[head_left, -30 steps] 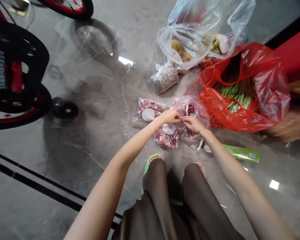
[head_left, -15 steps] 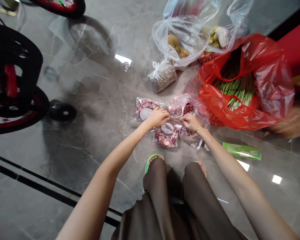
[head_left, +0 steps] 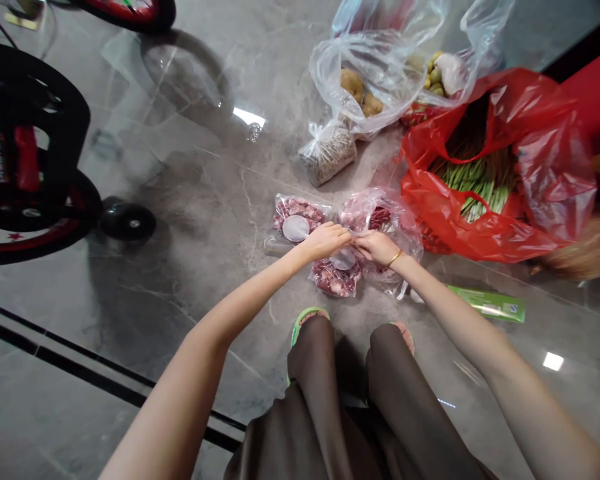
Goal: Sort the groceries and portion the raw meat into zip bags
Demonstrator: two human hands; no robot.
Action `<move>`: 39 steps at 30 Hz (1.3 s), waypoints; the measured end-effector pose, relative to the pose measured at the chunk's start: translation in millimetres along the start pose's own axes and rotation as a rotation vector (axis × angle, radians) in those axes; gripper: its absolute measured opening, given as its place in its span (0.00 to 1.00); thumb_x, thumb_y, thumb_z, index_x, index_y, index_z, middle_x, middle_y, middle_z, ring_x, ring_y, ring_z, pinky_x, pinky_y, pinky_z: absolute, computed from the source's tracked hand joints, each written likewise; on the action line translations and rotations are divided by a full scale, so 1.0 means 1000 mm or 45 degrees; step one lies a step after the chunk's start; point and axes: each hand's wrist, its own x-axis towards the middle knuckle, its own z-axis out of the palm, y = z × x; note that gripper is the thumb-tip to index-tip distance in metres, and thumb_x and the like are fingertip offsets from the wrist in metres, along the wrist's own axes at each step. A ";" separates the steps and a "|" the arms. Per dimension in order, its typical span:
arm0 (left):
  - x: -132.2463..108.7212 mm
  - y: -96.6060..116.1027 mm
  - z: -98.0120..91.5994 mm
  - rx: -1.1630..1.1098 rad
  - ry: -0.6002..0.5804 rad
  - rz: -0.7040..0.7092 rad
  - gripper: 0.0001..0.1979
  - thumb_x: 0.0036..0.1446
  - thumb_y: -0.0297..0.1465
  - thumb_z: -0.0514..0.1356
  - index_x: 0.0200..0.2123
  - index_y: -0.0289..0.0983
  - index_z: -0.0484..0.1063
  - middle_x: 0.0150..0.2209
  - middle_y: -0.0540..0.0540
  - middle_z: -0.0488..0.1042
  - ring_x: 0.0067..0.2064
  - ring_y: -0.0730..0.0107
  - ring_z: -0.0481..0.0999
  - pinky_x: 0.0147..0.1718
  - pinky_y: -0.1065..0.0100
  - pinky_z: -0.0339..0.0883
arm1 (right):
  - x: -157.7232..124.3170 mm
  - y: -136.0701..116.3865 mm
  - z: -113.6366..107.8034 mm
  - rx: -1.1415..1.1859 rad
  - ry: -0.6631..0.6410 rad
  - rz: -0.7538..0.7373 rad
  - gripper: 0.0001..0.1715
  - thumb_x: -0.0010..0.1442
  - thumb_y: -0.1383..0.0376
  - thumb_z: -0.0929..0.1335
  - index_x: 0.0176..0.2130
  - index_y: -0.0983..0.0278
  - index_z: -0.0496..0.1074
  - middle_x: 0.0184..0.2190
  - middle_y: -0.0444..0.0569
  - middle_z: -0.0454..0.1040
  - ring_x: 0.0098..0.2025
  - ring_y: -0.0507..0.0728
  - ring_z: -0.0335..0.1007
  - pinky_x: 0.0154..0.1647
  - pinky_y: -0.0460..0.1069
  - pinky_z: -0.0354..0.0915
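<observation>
My left hand point(head_left: 329, 241) and my right hand point(head_left: 377, 248), which has a thin gold band at its wrist, meet above the floor. Both have their fingers pinched on the upper edge of a clear plastic bag of chopped meat point(head_left: 336, 279). Part of a pale oval on that bag shows below my left fingers. Another flat bag of meat point(head_left: 299, 211), marked with a pale oval point(head_left: 296, 228), lies beyond my left hand. A thin pinkish bag with meat inside point(head_left: 366, 210) lies behind and partly under my right hand. My fingertips are partly hidden.
A red bag point(head_left: 545, 233) of green stalks stands right, near a green packet point(head_left: 495, 303). Farther back are a clear bag point(head_left: 325, 80) with potatoes and a tied bag of small pale pieces point(head_left: 330, 153). A child's bike point(head_left: 55, 107) with a training wheel point(head_left: 129, 222) stands left.
My hands have come together: my left hand moved right toward my right hand, so the stretched bag edge between them is now mostly covered. The whole view shifted slightly.
</observation>
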 end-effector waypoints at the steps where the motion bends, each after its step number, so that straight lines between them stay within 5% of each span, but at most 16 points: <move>1: -0.004 -0.003 0.000 0.020 0.008 -0.031 0.13 0.65 0.34 0.49 0.38 0.36 0.72 0.36 0.42 0.75 0.39 0.64 0.72 0.39 0.65 0.56 | 0.000 0.001 0.003 0.030 0.035 0.003 0.15 0.61 0.69 0.62 0.32 0.66 0.77 0.32 0.55 0.78 0.36 0.57 0.72 0.40 0.50 0.63; 7: -0.027 -0.029 0.010 -0.163 0.134 -0.299 0.16 0.62 0.37 0.53 0.28 0.35 0.73 0.28 0.43 0.75 0.33 0.65 0.72 0.37 0.66 0.56 | -0.002 0.012 0.015 0.228 0.139 0.104 0.17 0.59 0.71 0.62 0.40 0.65 0.79 0.39 0.53 0.80 0.41 0.58 0.74 0.44 0.50 0.68; 14: -0.032 -0.037 0.012 -0.125 0.085 -0.566 0.26 0.59 0.47 0.54 0.18 0.34 0.72 0.18 0.44 0.70 0.24 0.66 0.69 0.27 0.68 0.52 | -0.011 0.018 0.017 0.242 0.142 0.234 0.18 0.56 0.73 0.62 0.38 0.66 0.79 0.36 0.54 0.80 0.38 0.58 0.76 0.41 0.49 0.68; 18: -0.046 -0.038 0.002 -0.098 0.046 -0.516 0.27 0.59 0.47 0.54 0.16 0.35 0.69 0.17 0.45 0.68 0.23 0.70 0.67 0.26 0.70 0.51 | -0.019 0.021 0.015 0.205 0.124 0.289 0.17 0.56 0.73 0.62 0.37 0.66 0.79 0.33 0.53 0.80 0.35 0.57 0.75 0.39 0.48 0.67; 22: -0.071 -0.032 -0.009 -0.228 0.061 -0.339 0.21 0.63 0.41 0.50 0.25 0.35 0.72 0.24 0.47 0.72 0.27 0.73 0.68 0.29 0.73 0.55 | -0.020 0.021 0.010 0.252 0.079 0.332 0.16 0.58 0.72 0.62 0.40 0.66 0.78 0.36 0.52 0.80 0.38 0.57 0.75 0.40 0.48 0.66; 26: -0.100 -0.022 -0.013 -0.319 0.095 -0.457 0.19 0.64 0.40 0.50 0.26 0.36 0.69 0.21 0.51 0.68 0.23 0.76 0.65 0.26 0.75 0.54 | -0.018 0.008 -0.002 0.318 0.044 0.336 0.18 0.63 0.62 0.63 0.48 0.64 0.75 0.40 0.54 0.79 0.42 0.58 0.74 0.43 0.49 0.65; 30: -0.133 -0.019 -0.010 -0.386 0.119 -0.677 0.17 0.62 0.39 0.50 0.28 0.36 0.71 0.19 0.53 0.66 0.21 0.77 0.63 0.23 0.75 0.53 | -0.030 -0.018 -0.021 0.410 0.222 0.387 0.31 0.61 0.55 0.66 0.60 0.64 0.64 0.44 0.55 0.77 0.44 0.60 0.73 0.45 0.52 0.66; 34: -0.164 -0.024 -0.009 -0.394 0.013 -0.870 0.18 0.61 0.39 0.49 0.41 0.36 0.74 0.19 0.53 0.69 0.20 0.76 0.63 0.23 0.75 0.54 | -0.058 -0.037 -0.038 0.755 0.459 0.424 0.26 0.64 0.55 0.62 0.59 0.61 0.65 0.50 0.51 0.75 0.49 0.57 0.72 0.51 0.51 0.66; 39: -0.144 -0.027 -0.016 0.024 -0.089 -0.847 0.24 0.59 0.50 0.50 0.32 0.37 0.76 0.31 0.43 0.76 0.34 0.64 0.74 0.31 0.70 0.60 | -0.074 -0.042 -0.036 0.961 0.681 0.579 0.24 0.64 0.53 0.62 0.55 0.61 0.69 0.46 0.50 0.77 0.49 0.57 0.72 0.53 0.53 0.66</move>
